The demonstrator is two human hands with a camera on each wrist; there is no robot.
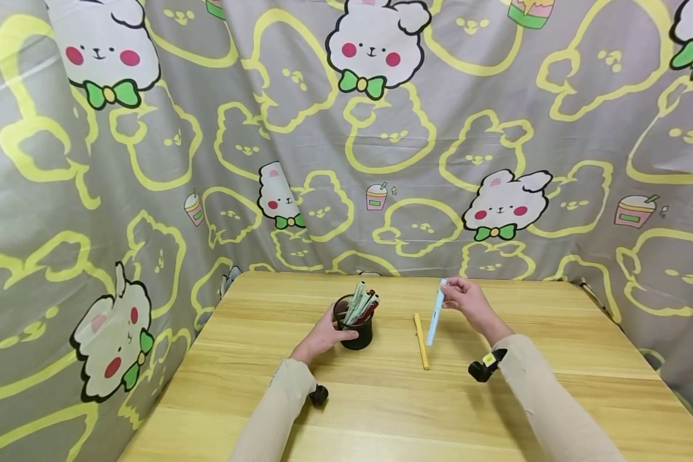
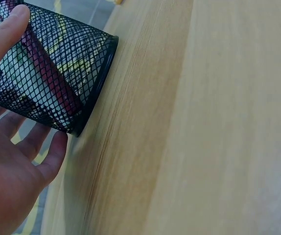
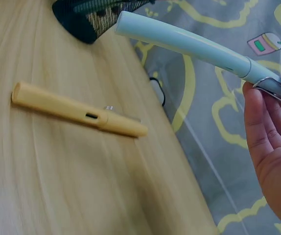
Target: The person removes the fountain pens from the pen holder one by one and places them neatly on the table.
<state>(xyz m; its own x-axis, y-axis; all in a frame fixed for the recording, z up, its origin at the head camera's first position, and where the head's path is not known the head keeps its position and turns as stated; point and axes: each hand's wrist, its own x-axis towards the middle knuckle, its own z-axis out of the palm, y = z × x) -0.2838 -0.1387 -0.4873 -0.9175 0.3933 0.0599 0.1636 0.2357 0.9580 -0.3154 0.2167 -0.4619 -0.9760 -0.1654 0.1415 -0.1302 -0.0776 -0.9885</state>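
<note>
A black mesh pen cup (image 1: pixel 355 327) (image 2: pixel 47 73) (image 3: pixel 89 17) with several pens in it stands on the wooden table (image 1: pixel 381 398). My left hand (image 1: pixel 323 335) (image 2: pixel 8 161) curls round its left side, thumb on the mesh. My right hand (image 1: pixel 468 301) (image 3: pixel 272 142) pinches the capped end of a light blue pen (image 1: pixel 436 312) (image 3: pixel 189 46) and holds it above the table, tip hanging down. A yellow pen (image 1: pixel 420 340) (image 3: pixel 77 111) lies flat on the table between the cup and the blue pen.
A grey cloth (image 1: pixel 346 128) printed with bunnies and yellow outlines hangs behind and to both sides of the table. Small black cameras sit at both wrists (image 1: pixel 485 367) (image 1: pixel 319 394). Bare wood stretches toward the front edge.
</note>
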